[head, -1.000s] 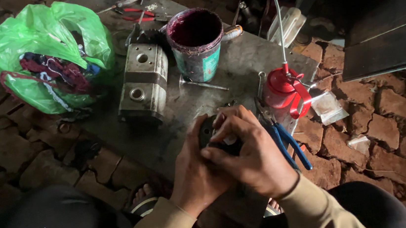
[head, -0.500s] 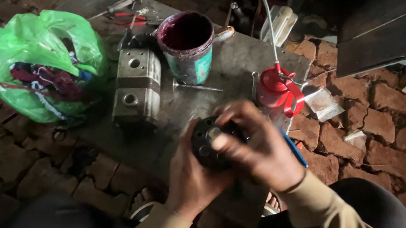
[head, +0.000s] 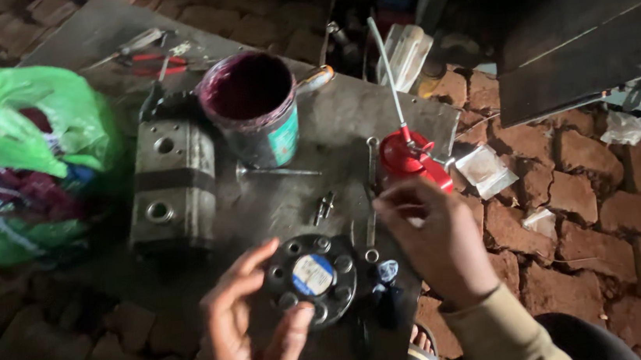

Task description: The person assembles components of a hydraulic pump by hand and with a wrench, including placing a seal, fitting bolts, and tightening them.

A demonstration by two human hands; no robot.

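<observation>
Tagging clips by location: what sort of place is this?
Probably a small repair workshop, set up at ground level on a brick floor. Signs: a red oil can and a grey metal housing block on a worn slab, and a round black machine part with bolt holes in the left hand.

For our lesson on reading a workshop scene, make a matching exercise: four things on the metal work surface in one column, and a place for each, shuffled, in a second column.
Things
1. round black flanged part
2. red oil can
3. paint can
4. green plastic bag

Places
A. far left edge
B. just beyond the right hand
C. held by the left hand
D. beside the grey metal block

Pairs: 1-C, 2-B, 3-D, 4-A
</observation>
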